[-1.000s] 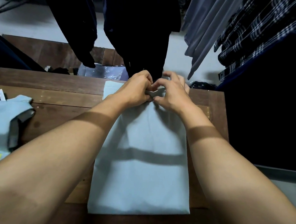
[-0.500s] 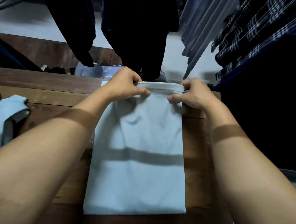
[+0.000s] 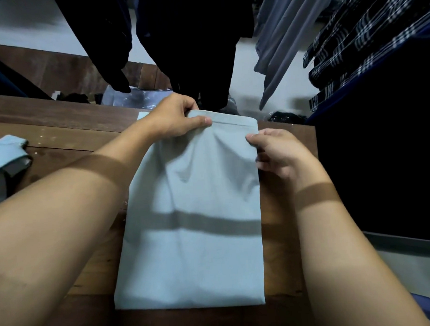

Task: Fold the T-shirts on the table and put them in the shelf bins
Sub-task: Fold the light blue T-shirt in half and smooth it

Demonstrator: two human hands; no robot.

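Pale-blue folded T-shirt (image 3: 188,240), left hand (image 3: 173,117) pinching far hem, right hand (image 3: 281,153) pinching side edge

Arms outstretched; left hand (image 3: 173,117) and right hand (image 3: 281,153) in pinch grips on T-shirt (image 3: 194,252)

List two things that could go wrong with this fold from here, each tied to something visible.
Skewed fold: the left hand pinches the far hem of the T-shirt while the right hand holds lower, on the side edge. Creases: wrinkles near that hem could get pressed in when folded over.
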